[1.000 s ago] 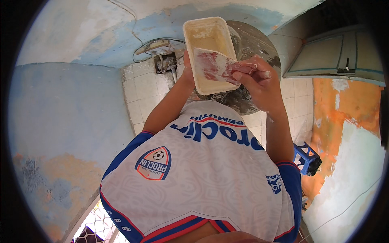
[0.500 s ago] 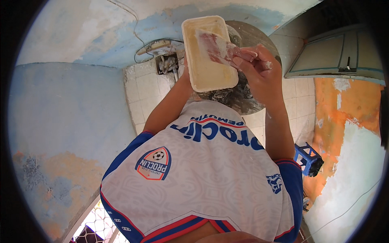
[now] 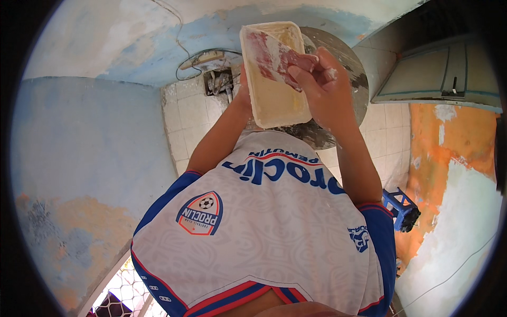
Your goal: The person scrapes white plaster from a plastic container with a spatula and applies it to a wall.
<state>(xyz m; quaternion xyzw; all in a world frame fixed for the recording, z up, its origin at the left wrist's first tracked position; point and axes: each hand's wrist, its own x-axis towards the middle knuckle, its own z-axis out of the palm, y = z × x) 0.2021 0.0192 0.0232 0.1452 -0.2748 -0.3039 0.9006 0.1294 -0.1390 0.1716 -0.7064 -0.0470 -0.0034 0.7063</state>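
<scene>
From my remote post I count one round surface [image 3: 355,61], one cream tray [image 3: 277,108] above it, and two hands: the left hand [image 3: 244,94] at the tray's side, its finger grip hidden from me, the right hand [image 3: 326,84] pinching one smeared red scraper [image 3: 270,55]. That scraper has shifted to the tray's far left corner, so the blade now covers that end.

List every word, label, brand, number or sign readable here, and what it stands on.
White patterned fabric shirt, front: large blue lettering, legible, not copied.
Left chest: red-edged shield-shaped badge with football and lettering, not copied.
Near blue right sleeve: blue mark, distorted, unclear.
Blue left edge: white marks, too small.
</scene>
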